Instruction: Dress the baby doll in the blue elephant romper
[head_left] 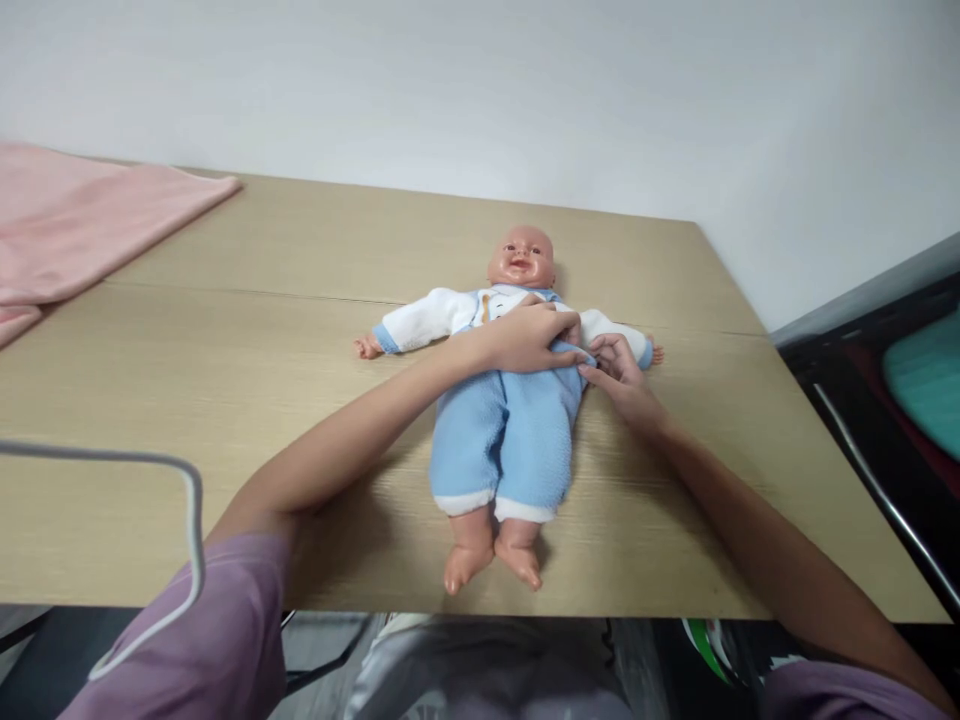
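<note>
A baby doll (502, 420) lies on its back in the middle of a wooden table (225, 400), head toward the wall. It wears a blue fleece romper (506, 440) with white sleeves. My left hand (529, 335) rests across the doll's chest, fingers curled over the romper's upper edge. My right hand (619, 365) sits at the doll's left side under its arm, fingertips pinched on the romper's blue fabric.
A pink cloth (82, 225) lies at the table's far left corner. A white cable (150, 520) hangs near my left shoulder. Dark furniture with a teal item (926, 375) stands to the right of the table. A white wall is behind.
</note>
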